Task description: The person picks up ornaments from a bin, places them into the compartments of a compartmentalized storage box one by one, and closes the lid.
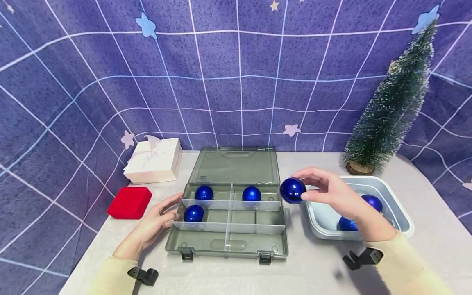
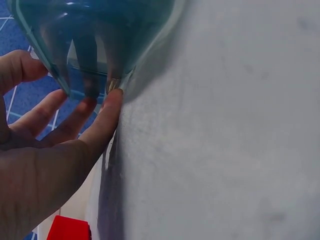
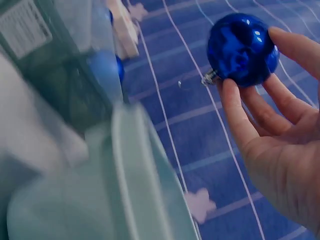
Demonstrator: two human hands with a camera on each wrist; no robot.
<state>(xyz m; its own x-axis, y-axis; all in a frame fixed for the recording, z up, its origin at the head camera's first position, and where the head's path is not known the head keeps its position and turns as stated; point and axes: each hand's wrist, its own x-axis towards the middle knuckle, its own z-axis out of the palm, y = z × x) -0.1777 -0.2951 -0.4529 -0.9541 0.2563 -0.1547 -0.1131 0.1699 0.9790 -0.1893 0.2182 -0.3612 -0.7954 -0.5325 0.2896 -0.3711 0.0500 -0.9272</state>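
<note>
A shiny blue Christmas ball [image 1: 293, 190] is pinched by my right hand [image 1: 328, 190], between thumb and fingers, just off the right edge of the case. In the right wrist view the ball [image 3: 243, 50] shows its silver cap pointing down and left. My left hand [image 1: 156, 223] rests fairly straight fingers against the left side of the grey-green clear plastic case [image 1: 236, 245], which lies with its lid back. Three blue balls sit inside: one back left [image 1: 204, 193], one back right [image 1: 251, 194], one middle left [image 1: 193, 213].
A pale blue tub [image 1: 321, 231] with more blue balls [image 1: 372, 202] stands at the right, under my right forearm. Behind it rises a small frosted Christmas tree [image 1: 391, 110]. A red box [image 1: 130, 203] and a white ribboned gift box [image 1: 155, 162] stand at the left.
</note>
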